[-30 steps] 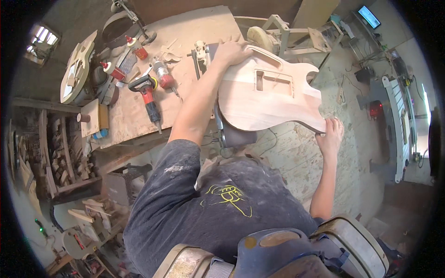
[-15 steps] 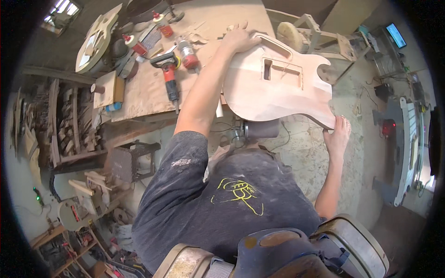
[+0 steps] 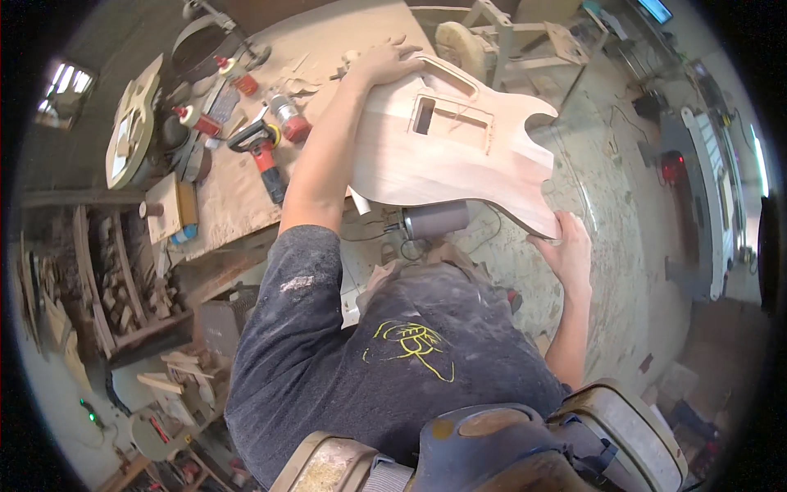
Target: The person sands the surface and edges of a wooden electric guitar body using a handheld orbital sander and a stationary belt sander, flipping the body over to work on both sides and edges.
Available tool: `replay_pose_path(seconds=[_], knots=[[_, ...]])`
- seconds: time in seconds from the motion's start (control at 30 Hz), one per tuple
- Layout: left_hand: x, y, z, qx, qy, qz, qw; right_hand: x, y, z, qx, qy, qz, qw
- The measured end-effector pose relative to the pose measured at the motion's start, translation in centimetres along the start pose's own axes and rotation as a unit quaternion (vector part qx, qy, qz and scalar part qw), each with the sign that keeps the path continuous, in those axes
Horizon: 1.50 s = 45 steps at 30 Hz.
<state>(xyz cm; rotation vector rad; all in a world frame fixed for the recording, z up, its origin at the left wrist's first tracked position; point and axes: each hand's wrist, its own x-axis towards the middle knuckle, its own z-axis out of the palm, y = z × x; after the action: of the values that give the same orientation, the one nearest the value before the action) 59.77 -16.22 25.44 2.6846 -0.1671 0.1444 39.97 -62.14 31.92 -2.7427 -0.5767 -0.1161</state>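
A pale, unfinished wooden guitar body [image 3: 459,168] is held level between my two hands, its routed cavities facing up. My left hand [image 3: 385,66] grips its far left edge, fingers curled over the rim and partly hidden. At the near right, my right hand [image 3: 570,250] pinches the end of a horn, thumb on the near side. Just under the body's near edge shows a dark grey cylinder [image 3: 437,220], apparently a sanding drum; whether the wood touches it I cannot tell.
Left of my arm, the dusty workbench [image 3: 328,33] bears an orange and black power tool [image 3: 266,168], a second red-and-silver tool [image 3: 288,119] and red glue bottles [image 3: 236,75]. Another guitar body [image 3: 131,123] stands at far left. Wood scraps fill a rack [image 3: 123,279].
The guitar body and both hands sit further left in the picture, and the whole surroundings have shifted and turned with the view. Both hands keep hold of the body.
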Motion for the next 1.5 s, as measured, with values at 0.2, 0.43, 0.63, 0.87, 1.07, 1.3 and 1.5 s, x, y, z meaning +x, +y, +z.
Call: replay_pose_path(seconds=[0.2, 0.43, 0.63, 0.87, 1.07, 1.3, 1.5], knots=[[3.4, 3.6, 1.8, 0.014, -0.025, 0.060, 0.998, -1.7, 0.3, -1.6, 0.008, -0.065, 0.099, 0.993], [4.2, 5.2, 2.3, 0.011, -0.033, 0.057, 0.998, -1.3, 1.8, -2.2, 0.007, -0.052, 0.097, 0.994], [2.6, 4.4, 1.0, 0.019, -0.019, 0.019, 0.999, 0.5, 2.4, -2.3, 0.010, -0.065, 0.074, 0.995], [1.8, 3.0, 0.5, 0.004, -0.006, 0.000, 1.000, 1.4, 2.1, -2.1, 0.015, -0.071, 0.061, 0.995], [2.2, 3.7, 1.1, -0.026, -0.019, -0.010, 0.999, 0.5, 4.4, -1.8, 0.180, -0.097, 0.097, 0.974], [2.7, 5.3, 1.9, -0.044, -0.003, 0.003, 0.999, -1.4, 9.8, -0.4, 0.455, -0.053, 0.155, 0.875], [2.4, 5.2, 2.7, -0.032, 0.014, -0.026, 0.999, 0.5, 12.3, -0.1, 0.484, -0.023, 0.189, 0.854]])
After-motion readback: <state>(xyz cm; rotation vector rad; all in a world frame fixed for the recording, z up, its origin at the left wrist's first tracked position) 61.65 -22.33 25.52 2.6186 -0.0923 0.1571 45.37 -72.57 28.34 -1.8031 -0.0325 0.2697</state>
